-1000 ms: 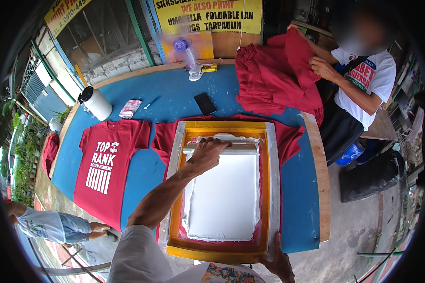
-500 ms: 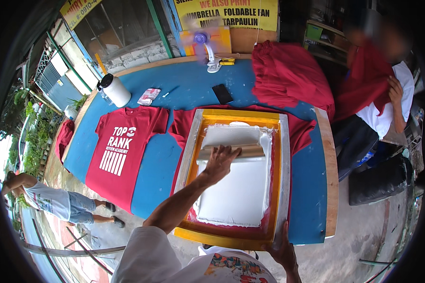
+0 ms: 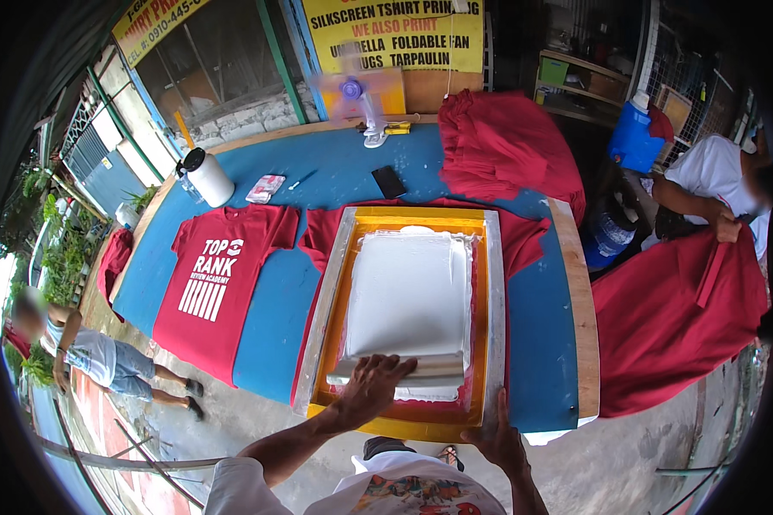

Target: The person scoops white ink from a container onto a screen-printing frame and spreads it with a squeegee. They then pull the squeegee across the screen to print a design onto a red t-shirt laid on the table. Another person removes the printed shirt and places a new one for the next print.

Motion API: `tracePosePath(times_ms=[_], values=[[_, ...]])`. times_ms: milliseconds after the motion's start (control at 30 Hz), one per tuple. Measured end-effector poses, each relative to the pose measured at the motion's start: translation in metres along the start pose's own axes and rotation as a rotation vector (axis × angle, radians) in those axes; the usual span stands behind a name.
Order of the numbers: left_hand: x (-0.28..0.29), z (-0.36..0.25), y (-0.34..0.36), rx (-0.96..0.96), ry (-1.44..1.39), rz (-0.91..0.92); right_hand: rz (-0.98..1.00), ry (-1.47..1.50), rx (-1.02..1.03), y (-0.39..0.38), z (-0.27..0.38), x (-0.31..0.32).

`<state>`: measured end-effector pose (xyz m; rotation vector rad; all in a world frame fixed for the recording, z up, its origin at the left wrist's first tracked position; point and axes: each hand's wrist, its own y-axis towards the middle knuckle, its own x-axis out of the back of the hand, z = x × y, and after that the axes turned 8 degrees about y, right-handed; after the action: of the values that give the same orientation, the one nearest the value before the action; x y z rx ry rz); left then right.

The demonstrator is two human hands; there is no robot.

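Note:
My left hand [image 3: 372, 388] is closed over a wide squeegee [image 3: 441, 372], which lies across the near part of a screen printing frame [image 3: 496, 326]. White ink [image 3: 408, 292] covers most of the mesh beyond the squeegee. At the frame's near right corner, my right hand [image 3: 500, 439] grips the rim. Beneath the frame lies a maroon T-shirt [image 3: 524, 238], its sleeves and shoulders showing past the edges. To the left, another maroon T-shirt [image 3: 210, 343] with a white print is spread flat.
A blue-topped table [image 3: 326, 180] carries a white jug [image 3: 208, 178], a black phone [image 3: 388, 182], a small purple fan [image 3: 352, 90] and a maroon shirt pile [image 3: 511, 146]. At right, a person [image 3: 717, 184] holds maroon cloth [image 3: 678, 318]. Another person [image 3: 94, 352] stands left.
My left hand has drawn the squeegee toward me, from the upper part of the screen to its near end. The person at right has shifted outward, with the maroon cloth now hanging lower.

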<state>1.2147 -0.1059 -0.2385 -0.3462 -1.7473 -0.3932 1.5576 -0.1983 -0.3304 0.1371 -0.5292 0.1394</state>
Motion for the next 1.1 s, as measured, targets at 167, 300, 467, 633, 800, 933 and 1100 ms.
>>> tracePosePath(times_ms=[167, 300, 467, 633, 800, 933, 1100], values=[[-0.001, 0.068, 0.140, -0.048, 0.099, -0.227, 0.002, -0.009, 0.026, -0.002, -0.007, -0.003], [-0.018, 0.118, 0.256, -0.073, 0.174, -0.246, 0.045, -0.020, -0.054, 0.000, -0.003, 0.001], [-0.047, 0.143, 0.308, -0.153, 0.155, -0.224, 0.022, -0.037, 0.036, 0.003, 0.001, 0.001], [-0.057, 0.125, 0.252, -0.205, 0.175, -0.135, 0.035, -0.021, -0.041, 0.000, 0.006, 0.002], [-0.054, 0.070, 0.114, -0.275, 0.123, -0.254, 0.045, -0.043, 0.004, -0.001, -0.005, 0.000], [-0.049, 0.018, 0.004, -0.158, 0.074, -0.162, 0.081, -0.047, -0.129, -0.005, -0.015, 0.000], [-0.062, -0.018, -0.063, -0.060, 0.086, -0.154, 0.157, -0.074, -0.263, -0.001, -0.007, 0.002]])
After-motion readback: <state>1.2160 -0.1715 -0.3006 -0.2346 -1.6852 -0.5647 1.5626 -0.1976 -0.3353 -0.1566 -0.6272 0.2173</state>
